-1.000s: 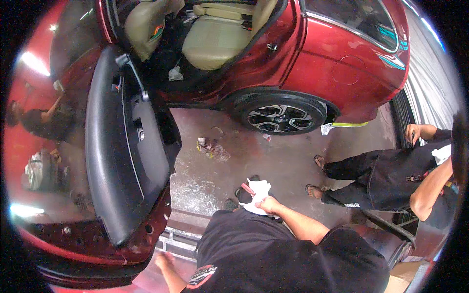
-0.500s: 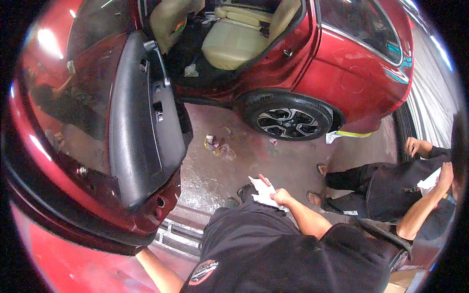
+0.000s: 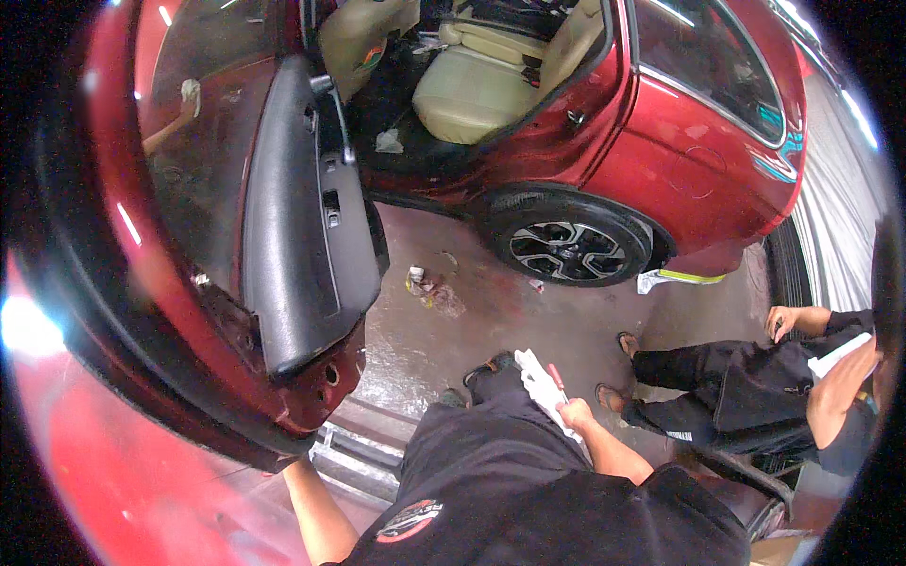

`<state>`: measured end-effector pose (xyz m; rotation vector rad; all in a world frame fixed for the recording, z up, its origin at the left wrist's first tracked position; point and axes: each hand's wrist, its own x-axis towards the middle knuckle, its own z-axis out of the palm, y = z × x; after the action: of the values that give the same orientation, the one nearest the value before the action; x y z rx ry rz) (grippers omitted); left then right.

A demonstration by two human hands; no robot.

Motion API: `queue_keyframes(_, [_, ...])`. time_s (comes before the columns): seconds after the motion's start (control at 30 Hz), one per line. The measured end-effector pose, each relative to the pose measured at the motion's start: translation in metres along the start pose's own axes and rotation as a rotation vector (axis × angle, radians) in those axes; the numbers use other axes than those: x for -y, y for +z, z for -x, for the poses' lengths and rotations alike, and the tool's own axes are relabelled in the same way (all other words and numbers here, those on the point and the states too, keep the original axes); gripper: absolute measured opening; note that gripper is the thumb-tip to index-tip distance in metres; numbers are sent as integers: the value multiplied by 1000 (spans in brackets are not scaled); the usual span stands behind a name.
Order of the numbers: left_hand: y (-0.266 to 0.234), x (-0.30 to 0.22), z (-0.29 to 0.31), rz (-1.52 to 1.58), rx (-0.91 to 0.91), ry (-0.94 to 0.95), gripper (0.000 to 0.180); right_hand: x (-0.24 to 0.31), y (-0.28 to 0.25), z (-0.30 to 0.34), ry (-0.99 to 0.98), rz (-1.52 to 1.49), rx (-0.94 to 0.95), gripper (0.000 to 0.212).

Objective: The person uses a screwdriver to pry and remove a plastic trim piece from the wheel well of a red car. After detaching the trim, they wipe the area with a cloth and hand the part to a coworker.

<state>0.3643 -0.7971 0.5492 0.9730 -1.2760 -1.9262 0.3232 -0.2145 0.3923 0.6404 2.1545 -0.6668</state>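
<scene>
My right hand (image 3: pixel 576 413) is closed on a crumpled white cloth (image 3: pixel 541 387), held over my dark trousers. A slim reddish piece sticks out beside the cloth, and I cannot make out what it is. On the left, my left forearm (image 3: pixel 316 514) reaches up to the lower edge of an open red car door (image 3: pixel 316 396). The door's edge hides my left hand and its fingers. The door's black inner panel (image 3: pixel 293 245), with its handle and switches, faces me.
The red car body (image 3: pixel 661 141) stands beyond, with a beige seat (image 3: pixel 472 94) and a rear wheel (image 3: pixel 571 250). Crumpled scraps (image 3: pixel 434 291) lie on the floor. At the right a person in dark clothes (image 3: pixel 755 387) holds something white. A metal grating (image 3: pixel 363 448) is below the door.
My right hand and the cloth have moved right and slightly down, and the cloth has turned steeper. The view has shifted, so the door and car appear farther right.
</scene>
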Motion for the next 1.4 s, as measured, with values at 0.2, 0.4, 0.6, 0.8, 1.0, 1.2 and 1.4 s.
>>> queue_keyframes(0.2, [33,2,15,-12,123,-19,31,3,23,-9,55,203,-52,43])
queue_keyframes(0.4, [85,8,48,-155,274,36,31,21,11,14,-36,32,-61,34])
queue_keyframes(0.6, [150,-36,86,-354,233,317,38,2,20,8,58,-104,-105,32])
queue_keyframes(0.8, [244,-101,58,-738,748,947,24,-16,31,14,47,-83,-169,34])
queue_keyframes(1.0, [243,-92,31,-784,808,1218,15,2,18,36,86,-172,-102,34])
queue_keyframes(1.2, [239,-79,29,-663,748,1079,14,-43,61,11,19,-113,-229,40])
queue_keyframes(1.4, [242,-69,33,-563,748,1036,19,-35,53,-8,19,-166,-155,46])
